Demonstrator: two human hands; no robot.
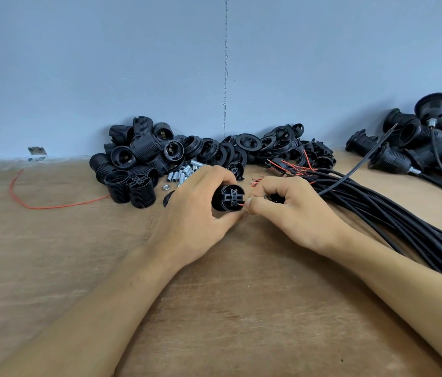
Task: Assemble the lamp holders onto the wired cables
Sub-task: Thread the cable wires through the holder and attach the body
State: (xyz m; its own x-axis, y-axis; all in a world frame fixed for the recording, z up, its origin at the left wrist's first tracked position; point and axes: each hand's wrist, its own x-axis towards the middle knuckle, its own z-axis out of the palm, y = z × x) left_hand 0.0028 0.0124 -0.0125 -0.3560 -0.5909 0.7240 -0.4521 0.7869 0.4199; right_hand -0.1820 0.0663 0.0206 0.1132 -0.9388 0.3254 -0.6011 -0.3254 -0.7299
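My left hand [196, 210] grips a black lamp holder [229, 198] just above the wooden table, its terminal end facing me. My right hand [290, 210] pinches a red wire tip [242, 204] against that terminal end. The black cable [355, 170] belonging to that wire runs from my right fist back and to the right, over the bundle. A thick bundle of black cables [393, 224] with red wire ends lies on the table to the right of my right hand.
A heap of black threaded holder shells [135, 161] and rings [249, 144] lies against the blue wall. Small metal tubes and nuts [182, 175] sit in front of it. Assembled holders with cables [426, 137] are piled at the far right. A loose red wire [51, 206] lies left.
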